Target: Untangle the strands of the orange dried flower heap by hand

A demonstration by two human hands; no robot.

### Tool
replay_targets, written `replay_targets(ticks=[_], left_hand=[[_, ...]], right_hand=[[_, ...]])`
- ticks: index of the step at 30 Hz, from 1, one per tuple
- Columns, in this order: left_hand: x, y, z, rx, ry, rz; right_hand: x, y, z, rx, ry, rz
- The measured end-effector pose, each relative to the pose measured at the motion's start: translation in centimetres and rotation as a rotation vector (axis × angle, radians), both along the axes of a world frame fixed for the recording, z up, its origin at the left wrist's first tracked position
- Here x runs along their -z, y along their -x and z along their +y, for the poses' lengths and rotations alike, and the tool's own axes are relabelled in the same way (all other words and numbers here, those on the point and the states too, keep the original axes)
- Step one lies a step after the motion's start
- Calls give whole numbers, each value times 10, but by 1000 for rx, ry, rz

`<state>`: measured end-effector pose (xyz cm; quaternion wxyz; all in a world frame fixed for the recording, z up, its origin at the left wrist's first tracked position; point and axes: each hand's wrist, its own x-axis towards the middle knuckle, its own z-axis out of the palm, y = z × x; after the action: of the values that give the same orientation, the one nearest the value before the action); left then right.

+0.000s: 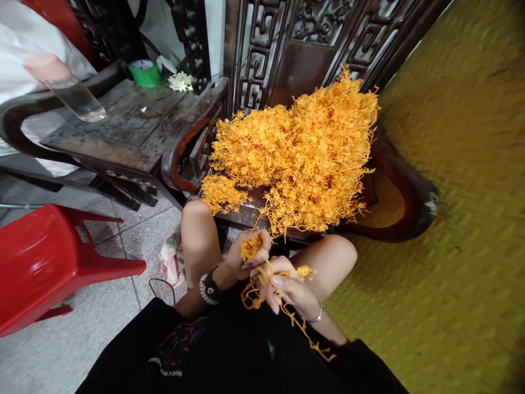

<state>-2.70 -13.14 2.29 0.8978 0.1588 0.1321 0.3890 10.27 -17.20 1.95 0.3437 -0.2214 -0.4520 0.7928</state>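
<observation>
My left hand (256, 249) is curled round a small bunch of orange plastic flower pieces (251, 247). Beside it, a little nearer my body, my right hand (289, 287) pinches a thin orange plastic flower stem (301, 326) that trails down towards my lap. One small bloom (304, 272) shows past the right hand's fingers, and a loop of stem hangs below them. Past my knees, a large heap of orange plastic flower stems (303, 153) covers most of a dark wooden chair seat. A smaller pile of orange flower heads (223, 194) lies at the heap's left front.
A dark wooden side table (110, 137) at left bears a bottle (74, 93), green tape (145, 73) and pale flowers (180, 82). A red plastic stool (53, 257) stands on the tiled floor. Yellow textured wall (459, 219) is at right. Someone in white sits at upper left.
</observation>
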Motion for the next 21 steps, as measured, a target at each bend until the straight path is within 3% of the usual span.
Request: replay_targets(ticks=[4,7,11,14,17,21], left_hand=[[4,8,12,47,34,37],[5,19,22,19,71,73],[8,36,31,-106,82,153],[9,46,31,-199,96,206],[5,49,24,-236,-45,330],[-4,37,8,-210,-382,638]], right_hand=[[-21,-2,12,-64,-27,-144],[-26,2,14,-14,-20,-168],[-19,8,18,239,-98,-217],[-10,9,26,528,-271,-432],[-4,7,35,776,-534,-751],[-7,6,43,787,-783,-1024]])
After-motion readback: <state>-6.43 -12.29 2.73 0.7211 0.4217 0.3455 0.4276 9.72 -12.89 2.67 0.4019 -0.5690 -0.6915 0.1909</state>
